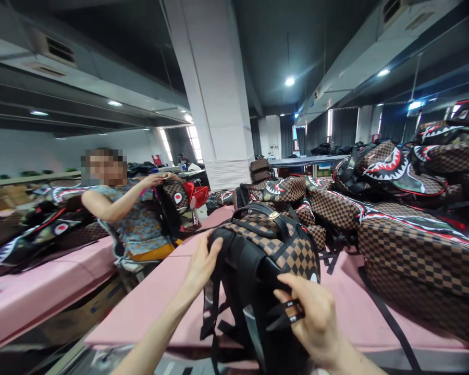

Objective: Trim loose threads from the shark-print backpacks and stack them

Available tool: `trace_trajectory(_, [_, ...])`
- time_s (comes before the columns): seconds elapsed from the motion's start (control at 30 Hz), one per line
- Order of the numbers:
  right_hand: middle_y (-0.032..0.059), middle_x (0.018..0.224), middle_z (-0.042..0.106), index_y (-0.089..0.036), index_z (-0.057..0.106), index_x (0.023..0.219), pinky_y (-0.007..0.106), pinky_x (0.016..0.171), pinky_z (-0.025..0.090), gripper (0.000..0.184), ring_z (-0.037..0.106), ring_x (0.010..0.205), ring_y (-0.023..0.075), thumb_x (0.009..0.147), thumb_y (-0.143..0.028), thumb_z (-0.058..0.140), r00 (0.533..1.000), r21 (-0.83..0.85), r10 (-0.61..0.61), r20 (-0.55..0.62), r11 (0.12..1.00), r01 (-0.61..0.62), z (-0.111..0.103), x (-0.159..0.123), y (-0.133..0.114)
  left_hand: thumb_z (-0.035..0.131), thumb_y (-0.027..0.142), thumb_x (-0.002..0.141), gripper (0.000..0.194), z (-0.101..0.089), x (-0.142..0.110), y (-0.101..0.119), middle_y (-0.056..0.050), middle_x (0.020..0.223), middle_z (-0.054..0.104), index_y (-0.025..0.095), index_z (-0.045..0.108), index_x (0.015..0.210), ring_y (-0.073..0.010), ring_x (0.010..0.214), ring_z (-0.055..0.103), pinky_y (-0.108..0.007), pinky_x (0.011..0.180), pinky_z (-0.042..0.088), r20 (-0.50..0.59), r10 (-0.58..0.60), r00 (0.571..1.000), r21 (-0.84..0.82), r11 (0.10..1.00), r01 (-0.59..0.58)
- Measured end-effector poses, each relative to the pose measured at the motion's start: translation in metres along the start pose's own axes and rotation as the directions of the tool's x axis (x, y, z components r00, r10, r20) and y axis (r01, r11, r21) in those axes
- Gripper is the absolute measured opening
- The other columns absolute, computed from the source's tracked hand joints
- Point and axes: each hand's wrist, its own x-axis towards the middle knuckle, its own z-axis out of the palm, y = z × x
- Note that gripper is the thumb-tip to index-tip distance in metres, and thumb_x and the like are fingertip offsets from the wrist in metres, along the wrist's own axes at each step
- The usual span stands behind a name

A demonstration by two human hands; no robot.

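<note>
A brown-and-black checkered backpack (297, 250) stands upright on the pink-covered table in front of me, its black back panel and shoulder straps turned my way. My left hand (205, 258) is closed on the upper left edge, by a black shoulder strap (226, 252). On the right side, the thumb and fingers of my right hand (315, 312) pinch the black edge of the backpack. Dark bands with small light marks wrap a finger or two of that hand. A top handle (258, 208) with a gold-coloured fitting arches over the backpack. Its lower part runs out of view.
Piled checkered backpacks with shark-mouth prints (418, 234) fill the right side of the pink table (148, 307). To the left, a seated co-worker (135, 208) handles another backpack (175, 200). More bags lie on a second pink table (54, 281). A white pillar (219, 94) rises behind.
</note>
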Motion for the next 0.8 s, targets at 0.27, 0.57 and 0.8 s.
trace_trajectory(0.27, [0.0019,0.073,0.068,-0.018,0.063,0.083,0.024,0.055,0.048,0.015,0.062,0.061,0.0156,0.084,-0.029,0.053,0.910,-0.129,0.400,0.108,0.914,-0.386,-0.031,0.036,0.106,0.065,0.047,0.068,0.049,-0.004,-0.058,0.043,-0.011,0.090,0.067,0.009,0.060,0.098,-0.0230,0.082,0.063,-0.034,0.072,0.051,0.632,-0.124,0.765,-0.404,0.790,0.461])
trace_trajectory(0.57, [0.0014,0.095,0.065,-0.027,0.061,0.112,0.022,0.069,0.045,0.034,0.062,0.081,0.0135,0.083,-0.014,0.048,0.786,-0.139,0.082,0.613,0.990,0.005,-0.016,0.114,0.024,0.043,0.037,0.085,0.034,0.062,-0.114,0.071,-0.008,0.077,0.068,0.012,0.066,0.084,-0.0222,0.073,0.064,-0.028,0.067,0.050,0.431,0.100,0.897,-0.317,0.947,0.047])
trace_trajectory(0.8, [0.0025,0.087,0.068,-0.026,0.063,0.103,0.025,0.059,0.039,0.029,0.064,0.075,0.0185,0.075,-0.020,0.058,0.739,-0.510,0.243,0.628,0.846,0.155,0.014,0.119,0.000,0.041,0.035,0.086,0.032,0.061,-0.128,0.064,-0.012,0.095,0.069,0.019,0.063,0.102,-0.0271,0.096,0.063,-0.037,0.088,0.048,0.365,0.158,0.917,-0.214,0.973,-0.083])
